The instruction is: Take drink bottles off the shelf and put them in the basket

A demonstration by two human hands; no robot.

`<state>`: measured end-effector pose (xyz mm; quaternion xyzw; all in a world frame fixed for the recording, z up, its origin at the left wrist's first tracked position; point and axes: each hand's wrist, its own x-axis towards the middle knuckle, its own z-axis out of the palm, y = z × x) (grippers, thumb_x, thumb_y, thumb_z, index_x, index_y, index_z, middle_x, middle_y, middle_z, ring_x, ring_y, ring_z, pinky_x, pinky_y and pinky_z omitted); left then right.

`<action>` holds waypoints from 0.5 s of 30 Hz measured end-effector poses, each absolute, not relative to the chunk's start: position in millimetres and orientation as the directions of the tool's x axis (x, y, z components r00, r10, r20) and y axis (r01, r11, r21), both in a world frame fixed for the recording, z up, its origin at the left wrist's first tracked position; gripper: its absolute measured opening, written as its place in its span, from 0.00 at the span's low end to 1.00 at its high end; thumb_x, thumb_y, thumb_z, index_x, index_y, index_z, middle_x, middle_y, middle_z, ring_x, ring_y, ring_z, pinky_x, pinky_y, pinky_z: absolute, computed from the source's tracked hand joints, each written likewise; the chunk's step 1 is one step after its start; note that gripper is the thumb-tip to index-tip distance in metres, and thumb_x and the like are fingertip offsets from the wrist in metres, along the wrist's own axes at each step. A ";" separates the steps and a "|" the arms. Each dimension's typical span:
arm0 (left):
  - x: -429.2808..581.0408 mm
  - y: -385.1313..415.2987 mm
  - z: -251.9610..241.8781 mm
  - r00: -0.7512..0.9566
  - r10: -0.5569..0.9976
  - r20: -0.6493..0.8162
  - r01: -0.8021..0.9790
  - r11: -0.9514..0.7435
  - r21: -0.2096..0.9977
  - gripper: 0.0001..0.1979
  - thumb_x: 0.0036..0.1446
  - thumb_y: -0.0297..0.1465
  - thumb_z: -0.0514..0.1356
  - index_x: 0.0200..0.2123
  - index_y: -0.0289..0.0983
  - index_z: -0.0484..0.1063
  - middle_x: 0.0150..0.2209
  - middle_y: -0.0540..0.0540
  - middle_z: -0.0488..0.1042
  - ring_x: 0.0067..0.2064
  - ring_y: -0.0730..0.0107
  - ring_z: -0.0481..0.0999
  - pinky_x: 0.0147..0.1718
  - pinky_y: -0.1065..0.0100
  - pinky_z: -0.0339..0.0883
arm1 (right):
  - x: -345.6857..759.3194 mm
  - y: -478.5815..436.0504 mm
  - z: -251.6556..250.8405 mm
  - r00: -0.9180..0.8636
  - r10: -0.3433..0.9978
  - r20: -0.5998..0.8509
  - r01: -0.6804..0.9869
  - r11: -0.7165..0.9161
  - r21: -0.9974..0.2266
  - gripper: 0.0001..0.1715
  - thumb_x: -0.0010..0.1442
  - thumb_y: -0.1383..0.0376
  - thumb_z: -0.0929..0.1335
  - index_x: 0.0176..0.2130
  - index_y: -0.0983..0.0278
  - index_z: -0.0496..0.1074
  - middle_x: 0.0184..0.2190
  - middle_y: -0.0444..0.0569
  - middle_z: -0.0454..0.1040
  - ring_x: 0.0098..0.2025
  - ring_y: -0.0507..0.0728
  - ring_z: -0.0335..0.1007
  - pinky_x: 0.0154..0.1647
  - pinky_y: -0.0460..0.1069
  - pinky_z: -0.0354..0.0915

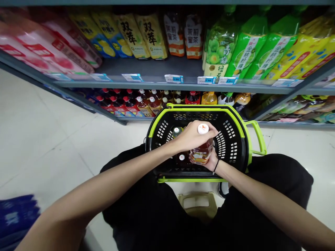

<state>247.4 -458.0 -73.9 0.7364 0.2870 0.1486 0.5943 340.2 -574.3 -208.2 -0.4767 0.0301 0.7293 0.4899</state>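
A bottle of amber tea with a white cap stands upright over the black shopping basket with a lime-green rim. My left hand wraps round its neck just under the cap. My right hand cups the bottle's lower part from below and behind; most of its fingers are hidden. Two other bottle caps, one green and one white, show inside the basket beside it.
A grey shelf edge with price tags runs ahead; big drink bottles stand above it, smaller bottles on the lower shelf. A beige stool sits between my knees. Pale tiled floor spreads left, blue packaging at bottom left.
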 end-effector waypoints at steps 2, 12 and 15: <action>244.4 -457.3 -75.9 0.822 0.552 -0.139 0.275 -0.171 0.946 0.11 0.62 0.37 0.65 0.40 0.37 0.85 0.40 0.47 0.86 0.41 0.66 0.82 0.40 0.69 0.70 | 335.8 -576.9 -206.3 -0.125 0.633 -0.764 -0.751 -0.564 -0.344 0.40 0.64 0.34 0.57 0.45 0.63 0.77 0.36 0.57 0.81 0.35 0.64 0.81 0.45 0.63 0.77; 243.4 -445.2 -45.3 0.811 0.574 0.113 0.224 -0.482 0.847 0.34 0.54 0.43 0.73 0.59 0.35 0.72 0.56 0.35 0.79 0.54 0.49 0.80 0.58 0.52 0.71 | 352.5 -545.9 -147.6 -0.158 0.627 -0.763 -0.814 -0.521 -0.259 0.34 0.75 0.46 0.53 0.45 0.63 0.77 0.33 0.55 0.82 0.38 0.63 0.83 0.45 0.60 0.79; 248.7 -448.0 -35.3 0.817 0.521 0.246 0.136 -0.589 0.797 0.39 0.51 0.38 0.74 0.64 0.36 0.66 0.62 0.33 0.73 0.62 0.44 0.74 0.64 0.51 0.67 | 364.6 -531.2 -124.6 0.019 0.737 -0.676 -0.871 -0.320 -0.374 0.31 0.77 0.53 0.53 0.47 0.61 0.79 0.33 0.50 0.83 0.46 0.62 0.83 0.51 0.59 0.78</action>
